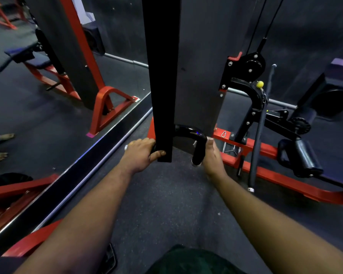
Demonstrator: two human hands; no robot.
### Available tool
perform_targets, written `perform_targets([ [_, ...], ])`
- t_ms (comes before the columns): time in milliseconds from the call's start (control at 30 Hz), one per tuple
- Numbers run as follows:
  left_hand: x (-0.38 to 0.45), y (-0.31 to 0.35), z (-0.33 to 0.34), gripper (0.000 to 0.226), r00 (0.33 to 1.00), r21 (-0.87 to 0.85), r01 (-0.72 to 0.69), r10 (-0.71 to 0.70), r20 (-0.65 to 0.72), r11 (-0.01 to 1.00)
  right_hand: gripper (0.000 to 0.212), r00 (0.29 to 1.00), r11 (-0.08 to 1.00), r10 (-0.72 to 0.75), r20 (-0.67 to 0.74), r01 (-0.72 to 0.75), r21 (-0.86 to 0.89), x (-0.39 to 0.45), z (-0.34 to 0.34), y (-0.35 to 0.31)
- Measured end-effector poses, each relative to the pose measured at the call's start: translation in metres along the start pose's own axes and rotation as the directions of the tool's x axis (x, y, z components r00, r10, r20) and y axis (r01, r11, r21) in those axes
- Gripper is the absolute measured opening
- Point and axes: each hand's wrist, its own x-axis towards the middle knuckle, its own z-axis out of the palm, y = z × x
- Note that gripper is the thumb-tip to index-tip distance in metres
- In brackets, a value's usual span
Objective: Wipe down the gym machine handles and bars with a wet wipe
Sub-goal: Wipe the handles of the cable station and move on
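The curved black handle (188, 133) is hung low behind the flat black upright (162, 80), with its arch across from left to right and its right-hand end turned down toward the floor. It is judged stiff, glossy and likely slick when wet, so it is best steadied at one end while the other is rubbed. Its left end is gripped by the left hand (141, 153), fingers curled round it beside the upright's lower edge. The downturned grip is touched by the right hand (212, 153); a scrap of white, probably the wet wipe (195, 143), is glimpsed there, but how far the fingers are closed cannot be told. Beyond the right hand lies the red machine base (265, 155).
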Motion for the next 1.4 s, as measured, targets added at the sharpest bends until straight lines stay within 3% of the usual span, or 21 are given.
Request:
perform_targets([
  [67,-0.001,0.002,-0.002,0.073,1.000,0.010,0.003,-0.002,-0.019,1.000,0.101,0.999,0.999,0.039,0.030,-0.039,-0.012,0.007,-0.003,-0.009],
  [167,-0.001,0.003,-0.003,0.073,1.000,0.015,0.010,-0.009,-0.013,1.000,0.079,0.986,0.976,-0.134,0.095,0.148,-0.158,0.019,-0.001,-0.050],
  [267,0.001,0.001,-0.002,0.075,1.000,0.005,0.011,-0.011,0.013,1.000,0.051,0.928,0.842,-0.300,0.221,0.366,-0.395,0.024,0.008,-0.064],
  [367,0.002,-0.001,0.001,0.074,1.000,-0.007,0.012,-0.012,0.028,1.000,0.050,0.896,0.803,-0.397,0.200,0.445,-0.397,0.014,0.003,-0.042],
  [400,0.002,-0.001,0.001,0.074,0.999,-0.008,0.012,-0.012,0.030,1.000,0.052,0.902,0.834,-0.408,0.141,0.431,-0.344,0.009,-0.001,-0.029],
  [467,0.002,0.000,0.001,0.076,0.999,0.003,0.013,-0.013,0.030,1.000,0.071,0.961,0.942,-0.269,0.059,0.275,-0.192,-0.003,-0.009,-0.007],
  [567,0.000,0.002,0.002,0.077,0.999,0.002,0.017,-0.017,0.038,1.000,0.106,0.988,0.999,0.011,0.156,-0.003,-0.048,-0.007,-0.015,0.004],
  [633,-0.002,0.002,0.001,0.077,0.999,0.005,0.019,-0.019,0.037,1.000,0.115,0.977,0.995,0.081,0.199,-0.069,-0.066,0.008,-0.018,-0.012],
  [733,-0.004,0.002,0.001,0.080,0.999,0.010,0.022,-0.022,0.034,1.000,0.131,0.943,0.984,-0.009,0.333,0.067,-0.162,0.032,-0.020,-0.057],
  [800,-0.004,0.002,0.001,0.079,0.999,0.028,0.021,-0.022,0.038,0.999,0.132,0.897,0.961,-0.060,0.438,0.170,-0.217,0.039,-0.017,-0.079],
  [867,-0.004,0.002,0.001,0.079,0.998,0.032,0.023,-0.024,0.050,0.999,0.127,0.891,0.962,-0.089,0.446,0.194,-0.195,0.038,-0.016,-0.078],
  [933,-0.005,0.003,0.000,0.079,0.998,0.023,0.026,-0.028,0.056,0.999,0.113,0.922,0.982,-0.075,0.380,0.134,-0.132,0.031,-0.020,-0.051],
  [1000,-0.006,0.005,-0.001,0.080,0.998,0.018,0.025,-0.027,0.063,1.000,0.109,0.942,0.993,0.044,0.333,-0.003,-0.122,0.023,-0.027,-0.015],
  [1100,-0.010,0.008,-0.002,0.081,0.998,0.011,0.023,-0.023,0.066,1.000,0.112,0.913,0.974,0.224,0.340,-0.206,-0.090,0.014,-0.025,0.014],
  [1167,-0.013,0.007,-0.002,0.083,0.998,0.005,0.030,-0.030,0.054,1.000,0.117,0.895,0.958,0.285,0.343,-0.258,-0.121,0.018,-0.023,0.006],
  [1267,-0.014,0.006,-0.002,0.084,0.999,0.014,0.026,-0.027,0.047,1.000,0.118,0.927,0.963,0.240,0.287,-0.190,-0.192,0.026,-0.021,-0.045],
  [1400,-0.012,0.007,-0.002,0.083,0.999,0.026,0.021,-0.022,0.033,0.999,0.113,0.959,0.986,-0.015,0.284,0.062,-0.158,0.022,-0.009,-0.071],
])
